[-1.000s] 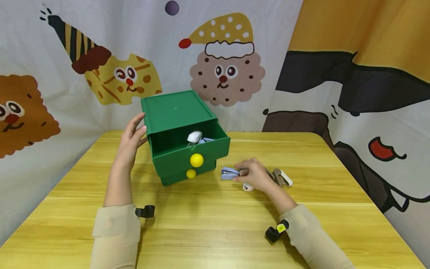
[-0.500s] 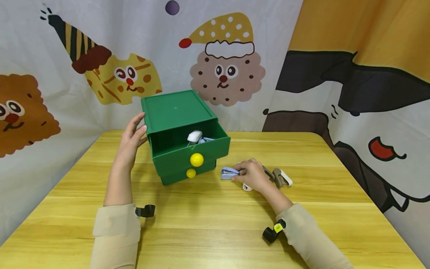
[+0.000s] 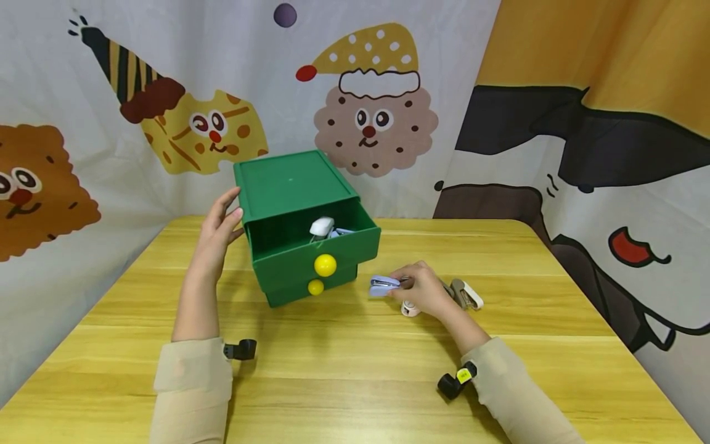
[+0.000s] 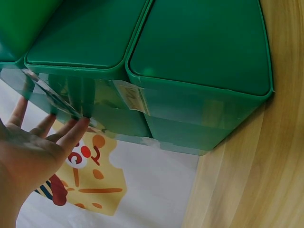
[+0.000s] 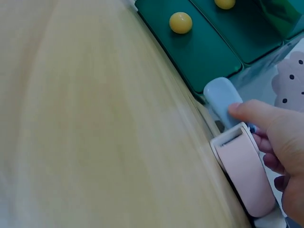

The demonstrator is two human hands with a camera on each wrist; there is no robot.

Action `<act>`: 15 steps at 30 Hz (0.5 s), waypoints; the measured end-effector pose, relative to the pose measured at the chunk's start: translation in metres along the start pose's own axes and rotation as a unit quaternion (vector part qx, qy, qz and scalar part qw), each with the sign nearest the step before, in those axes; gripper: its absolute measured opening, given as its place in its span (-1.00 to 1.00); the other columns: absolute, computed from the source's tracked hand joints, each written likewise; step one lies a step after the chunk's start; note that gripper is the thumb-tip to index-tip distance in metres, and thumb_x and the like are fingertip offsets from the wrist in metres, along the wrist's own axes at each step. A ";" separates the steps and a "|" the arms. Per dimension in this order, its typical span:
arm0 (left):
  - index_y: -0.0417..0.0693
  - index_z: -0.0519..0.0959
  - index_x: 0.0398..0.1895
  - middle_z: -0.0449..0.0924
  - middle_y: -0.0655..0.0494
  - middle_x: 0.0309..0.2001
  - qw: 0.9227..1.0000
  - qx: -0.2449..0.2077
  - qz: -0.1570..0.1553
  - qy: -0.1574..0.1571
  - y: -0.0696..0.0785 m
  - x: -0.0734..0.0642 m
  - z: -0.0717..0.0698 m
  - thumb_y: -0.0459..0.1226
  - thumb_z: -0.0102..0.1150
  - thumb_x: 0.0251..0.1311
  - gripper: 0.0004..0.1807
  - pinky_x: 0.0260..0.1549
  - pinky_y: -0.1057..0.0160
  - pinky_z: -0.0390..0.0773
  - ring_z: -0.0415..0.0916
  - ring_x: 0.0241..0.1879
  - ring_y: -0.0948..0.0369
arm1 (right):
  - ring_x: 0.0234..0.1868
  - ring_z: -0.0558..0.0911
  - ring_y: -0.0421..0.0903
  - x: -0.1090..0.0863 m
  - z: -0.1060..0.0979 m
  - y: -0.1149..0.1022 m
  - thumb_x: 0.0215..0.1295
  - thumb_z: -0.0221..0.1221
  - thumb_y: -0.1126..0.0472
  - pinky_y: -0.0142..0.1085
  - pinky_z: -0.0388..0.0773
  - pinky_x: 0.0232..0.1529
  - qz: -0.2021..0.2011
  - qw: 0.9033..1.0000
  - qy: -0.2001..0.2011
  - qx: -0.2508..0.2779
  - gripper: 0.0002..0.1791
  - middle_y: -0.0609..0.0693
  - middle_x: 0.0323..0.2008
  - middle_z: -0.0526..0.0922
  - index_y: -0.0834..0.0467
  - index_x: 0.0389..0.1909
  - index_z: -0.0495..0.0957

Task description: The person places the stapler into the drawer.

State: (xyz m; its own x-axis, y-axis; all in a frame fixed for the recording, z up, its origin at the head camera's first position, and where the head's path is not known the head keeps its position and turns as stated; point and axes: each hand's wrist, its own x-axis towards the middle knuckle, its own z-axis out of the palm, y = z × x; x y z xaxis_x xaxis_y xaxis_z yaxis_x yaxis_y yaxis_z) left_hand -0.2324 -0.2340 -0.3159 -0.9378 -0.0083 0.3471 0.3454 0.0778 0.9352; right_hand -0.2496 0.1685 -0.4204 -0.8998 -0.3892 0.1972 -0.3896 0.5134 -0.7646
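My left hand rests its fingertips on the left side of a green drawer cabinet, fingers spread, as the left wrist view also shows. The upper drawer stands pulled out. Inside it lie a white stapler and a lavender item, partly hidden by the drawer front. To the right of the cabinet, my right hand pinches the near end of a lavender stapler between thumb and fingers. A pink and white stapler lies just beneath that hand, mostly hidden in the head view.
Behind the right hand's wrist are a brown stapler and a white one, close together. Yellow knobs stick out from the drawer fronts. A patterned curtain hangs behind the wooden table.
My right hand has shifted slightly to the right with the lavender stapler, after moving a little left before. The left hand and the cabinet have stayed in place.
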 end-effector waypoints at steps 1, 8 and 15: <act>0.04 0.07 0.50 -0.16 0.08 0.51 1.000 0.000 0.000 0.000 0.000 0.000 0.000 -0.07 -0.05 0.41 -0.35 0.25 -0.26 0.02 -0.18 0.44 0.12 | -0.25 0.62 -0.01 0.000 -0.002 0.000 0.06 0.42 0.28 -0.35 0.61 -0.30 0.000 1.000 0.002 0.006 -0.67 0.16 -0.21 0.39 0.26 -0.13 0.66; 0.05 0.07 0.50 -0.16 0.09 0.51 1.000 0.001 0.000 0.000 0.001 -0.001 0.001 -0.06 -0.04 0.41 -0.34 0.26 -0.26 0.02 -0.17 0.44 0.12 | -0.12 0.46 0.08 0.001 -0.012 -0.002 0.02 0.43 0.31 -0.32 0.59 -0.21 -0.011 1.000 0.027 0.003 -0.71 0.17 -0.24 0.43 0.26 -0.18 0.68; 0.04 0.07 0.50 -0.16 0.08 0.50 1.000 0.001 0.001 0.000 0.000 -0.001 0.000 -0.07 -0.05 0.41 -0.35 0.25 -0.26 0.02 -0.17 0.44 0.11 | -0.12 0.43 0.13 0.001 -0.021 -0.012 0.00 0.44 0.24 -0.11 0.40 -0.12 -0.020 0.998 0.052 -0.018 -0.70 0.07 -0.19 0.56 0.18 -0.19 0.69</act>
State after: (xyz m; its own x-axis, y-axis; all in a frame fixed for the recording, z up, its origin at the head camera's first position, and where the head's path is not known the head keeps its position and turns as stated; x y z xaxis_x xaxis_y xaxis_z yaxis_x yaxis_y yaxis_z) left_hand -0.2315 -0.2336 -0.3161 -0.9369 -0.0082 0.3494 0.3477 0.0800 0.9342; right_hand -0.2501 0.1785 -0.3983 -0.8981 -0.3293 0.2915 -0.4310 0.5273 -0.7322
